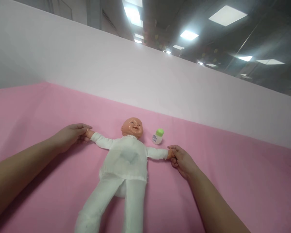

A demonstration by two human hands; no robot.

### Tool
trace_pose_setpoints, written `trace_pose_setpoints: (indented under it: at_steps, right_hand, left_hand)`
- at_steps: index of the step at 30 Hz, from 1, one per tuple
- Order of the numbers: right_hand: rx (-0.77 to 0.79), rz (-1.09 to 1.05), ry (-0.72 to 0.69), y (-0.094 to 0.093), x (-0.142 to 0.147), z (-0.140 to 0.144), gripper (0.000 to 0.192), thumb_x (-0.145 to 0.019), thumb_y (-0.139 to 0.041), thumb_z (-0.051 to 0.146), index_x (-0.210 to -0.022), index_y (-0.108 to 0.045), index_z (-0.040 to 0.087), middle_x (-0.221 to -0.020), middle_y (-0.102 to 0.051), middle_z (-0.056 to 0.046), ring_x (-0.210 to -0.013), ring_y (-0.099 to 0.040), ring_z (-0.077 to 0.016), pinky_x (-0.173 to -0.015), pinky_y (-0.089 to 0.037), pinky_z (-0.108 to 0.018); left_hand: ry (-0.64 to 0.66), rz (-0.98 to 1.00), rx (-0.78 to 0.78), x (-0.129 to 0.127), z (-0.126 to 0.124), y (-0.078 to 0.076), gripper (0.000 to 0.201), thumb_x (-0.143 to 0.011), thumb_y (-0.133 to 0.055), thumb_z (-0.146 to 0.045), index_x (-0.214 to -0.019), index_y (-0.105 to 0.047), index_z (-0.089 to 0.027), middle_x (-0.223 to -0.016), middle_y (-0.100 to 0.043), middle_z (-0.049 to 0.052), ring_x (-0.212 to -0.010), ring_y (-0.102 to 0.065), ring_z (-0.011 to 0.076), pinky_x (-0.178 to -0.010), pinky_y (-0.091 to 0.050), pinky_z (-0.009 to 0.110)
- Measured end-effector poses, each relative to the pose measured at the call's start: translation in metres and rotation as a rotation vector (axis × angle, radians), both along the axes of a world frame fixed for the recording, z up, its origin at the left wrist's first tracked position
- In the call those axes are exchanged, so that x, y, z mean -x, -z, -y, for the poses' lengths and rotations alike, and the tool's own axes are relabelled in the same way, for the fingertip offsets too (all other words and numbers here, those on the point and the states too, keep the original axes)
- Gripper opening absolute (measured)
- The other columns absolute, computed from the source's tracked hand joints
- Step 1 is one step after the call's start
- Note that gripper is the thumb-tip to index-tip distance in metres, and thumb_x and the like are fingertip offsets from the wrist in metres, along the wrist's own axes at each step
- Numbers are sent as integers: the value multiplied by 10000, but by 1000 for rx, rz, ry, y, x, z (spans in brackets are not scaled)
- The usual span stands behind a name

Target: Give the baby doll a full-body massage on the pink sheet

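Observation:
A baby doll (127, 158) in a white cloth top and trousers lies on its back, its hard head toward the white wall. Its arms are stretched out to both sides. My left hand (75, 134) is closed on the doll's hand at the left of the view. On the opposite side, my right hand (181, 160) pinches the doll's other hand between thumb and fingers. Beside the doll's head, above its right-hand arm in the view, stands a small clear bottle (157, 137) with a green cap, touched by neither hand.
Pink cloth (232, 181) covers the surface under the doll. A white wall (135, 81) rises along the far edge. Above it are a dark ceiling and several bright light panels (228, 15).

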State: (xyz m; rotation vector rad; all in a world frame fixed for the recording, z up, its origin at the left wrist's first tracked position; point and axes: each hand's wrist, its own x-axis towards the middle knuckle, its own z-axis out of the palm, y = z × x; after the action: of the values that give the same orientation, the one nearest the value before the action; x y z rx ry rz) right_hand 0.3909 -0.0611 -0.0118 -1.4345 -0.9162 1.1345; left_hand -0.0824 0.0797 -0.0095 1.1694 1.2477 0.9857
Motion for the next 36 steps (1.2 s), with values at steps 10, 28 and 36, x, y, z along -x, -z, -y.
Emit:
trace_pose_setpoints:
  at_steps: [10, 28, 36]
  right_hand:
    - [24, -194, -104, -6, -12, 6, 422, -759, -861, 292, -1145, -699, 238, -862, -654, -28, -672, -575, -129, -616, -535, -254]
    - [15, 76, 11, 3, -2, -3, 325, -858, -660, 495, -1014, -663, 211, -538, -503, 59, -394, -327, -73, -387, -231, -197]
    - [36, -141, -31, -4, -8, 4, 324, -817, -761, 275, -1131, -714, 209, -823, -648, -46, -635, -551, -136, -571, -513, -255]
  left_hand:
    - [28, 67, -6, -1, 5, -2, 536, -558, -894, -361, -1027, -701, -189, -782, -730, 48, -642, -675, 183, -560, -537, 250]
    - [-14, -57, -65, -1, 1, 4, 434, -716, -745, -448, -1057, -699, -184, -725, -720, 65, -618, -651, 201, -550, -511, 276]
    - [28, 49, -35, -2, 6, -2, 606, -595, -848, -390, -1138, -691, -170, -821, -724, 64, -677, -681, 219, -624, -557, 328]
